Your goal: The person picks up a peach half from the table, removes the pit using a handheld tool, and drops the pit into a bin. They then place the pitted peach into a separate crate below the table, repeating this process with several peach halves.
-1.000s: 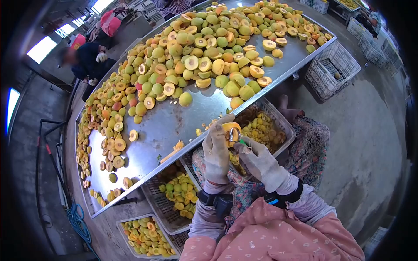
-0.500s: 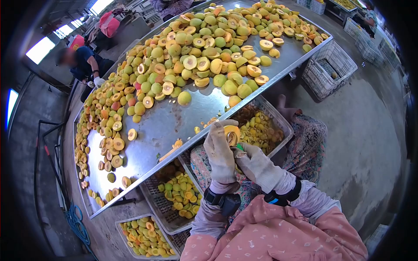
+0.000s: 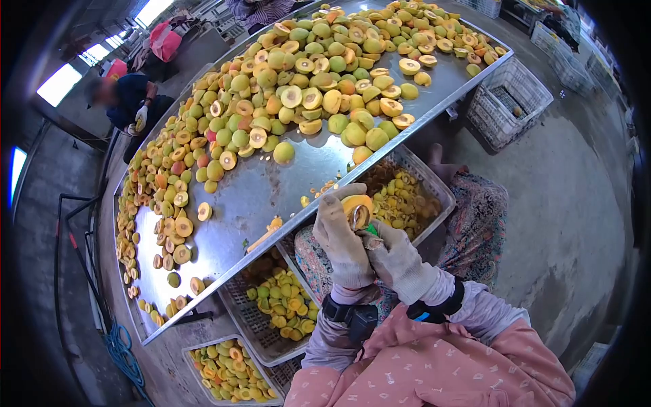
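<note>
In front of my lap, my gloved left hand (image 3: pixel 339 237) is closed around a yellow peach half (image 3: pixel 351 203), cut face turned toward my other hand. My gloved right hand (image 3: pixel 401 263) grips a small pitting tool (image 3: pixel 371 230) with a green part at its handle. Its curved metal end rests at the middle of the cut face. Most of the handle is hidden by the glove. Both hands are just off the near edge of the metal table (image 3: pixel 251 180), where many whole-looking and halved peaches (image 3: pixel 291 97) are heaped.
Below the hands sits a crate of peach pieces (image 3: pixel 444 203). Two more fruit-filled crates, one nearer (image 3: pixel 230 295) and one lower (image 3: pixel 194 353), stand left of my legs. A white crate (image 3: pixel 536 85) is on the floor at right. Across the table a co-worker (image 3: pixel 132 102) handles fruit.
My hands have shifted slightly, and the tool's curved end shows more plainly against the peach half. The co-worker's gloved hand has lifted away from the heap and now holds a piece of fruit.
</note>
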`<state>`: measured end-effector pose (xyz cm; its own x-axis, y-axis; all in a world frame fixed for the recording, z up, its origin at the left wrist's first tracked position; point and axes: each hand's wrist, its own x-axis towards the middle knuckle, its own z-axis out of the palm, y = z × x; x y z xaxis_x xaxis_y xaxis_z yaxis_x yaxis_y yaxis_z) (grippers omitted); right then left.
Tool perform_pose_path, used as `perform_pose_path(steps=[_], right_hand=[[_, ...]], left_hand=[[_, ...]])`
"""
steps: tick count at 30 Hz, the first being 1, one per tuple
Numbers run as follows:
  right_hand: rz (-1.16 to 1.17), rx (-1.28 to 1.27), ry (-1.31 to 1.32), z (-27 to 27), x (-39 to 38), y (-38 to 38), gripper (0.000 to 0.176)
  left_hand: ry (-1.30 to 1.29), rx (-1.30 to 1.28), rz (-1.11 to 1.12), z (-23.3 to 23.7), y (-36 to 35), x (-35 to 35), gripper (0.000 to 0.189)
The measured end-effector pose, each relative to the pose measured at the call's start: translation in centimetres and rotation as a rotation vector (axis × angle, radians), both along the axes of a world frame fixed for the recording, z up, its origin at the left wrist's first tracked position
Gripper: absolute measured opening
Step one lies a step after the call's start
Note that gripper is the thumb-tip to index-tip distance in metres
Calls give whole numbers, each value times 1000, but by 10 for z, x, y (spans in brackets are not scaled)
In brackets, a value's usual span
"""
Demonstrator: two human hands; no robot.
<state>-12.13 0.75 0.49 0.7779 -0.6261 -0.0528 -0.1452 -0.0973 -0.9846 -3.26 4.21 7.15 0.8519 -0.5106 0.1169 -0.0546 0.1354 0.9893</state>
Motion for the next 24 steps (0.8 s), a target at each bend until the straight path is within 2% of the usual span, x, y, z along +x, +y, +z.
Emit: perform_pose_path(steps=[2, 3, 5, 9, 11, 13, 14, 15, 16, 17, 18, 19, 20, 22, 23, 24], right_hand=[[-32, -71, -80, -11, 0, 2, 39], [-34, -68, -79, 4, 0, 1, 39], [100, 119, -49, 38, 0, -5, 34], [137, 119, -11, 20, 1, -5, 31], [183, 546, -163, 21, -3, -6, 32], [217, 602, -73, 30, -6, -11, 32], [246, 660, 10, 36, -7, -12, 33], [273, 683, -109, 44, -10, -11, 40], [272, 683, -111, 46, -13, -16, 40], [351, 863, -71, 48, -16, -24, 42], [430, 1044, -29, 53, -18, -27, 46], [408, 953, -19, 61, -21, -25, 53], [412, 956, -18, 60, -21, -24, 53], [391, 1110, 50, 55, -22, -27, 51], [488, 1209, 38, 46, -20, -32, 51], [490, 1214, 43, 40, -21, -34, 51]], left_hand=[[8, -50, 18, -5, 2, -3, 62], [8, -52, 60, -8, 3, -3, 62], [3, -53, 94, -7, 5, -2, 62], [-200, -1, 39, -9, 10, 6, 56], [-283, 22, -11, -12, 11, 13, 53], [-58, 21, -254, -9, 11, 22, 46], [-60, 26, -256, -9, 11, 26, 46], [-229, 53, -291, -10, 10, 29, 44], [-399, 80, -325, -11, 9, 31, 42], [-399, 82, -326, -13, 6, 32, 42], [-163, 128, -318, -14, 5, 32, 40], [75, 171, -304, -16, 4, 31, 39], [76, 174, -299, -16, 4, 26, 39], [-211, 215, -126, -14, 0, 12, 42], [-189, 137, -88, -13, -3, 5, 43], [-185, 142, -84, -15, -1, 14, 43]])
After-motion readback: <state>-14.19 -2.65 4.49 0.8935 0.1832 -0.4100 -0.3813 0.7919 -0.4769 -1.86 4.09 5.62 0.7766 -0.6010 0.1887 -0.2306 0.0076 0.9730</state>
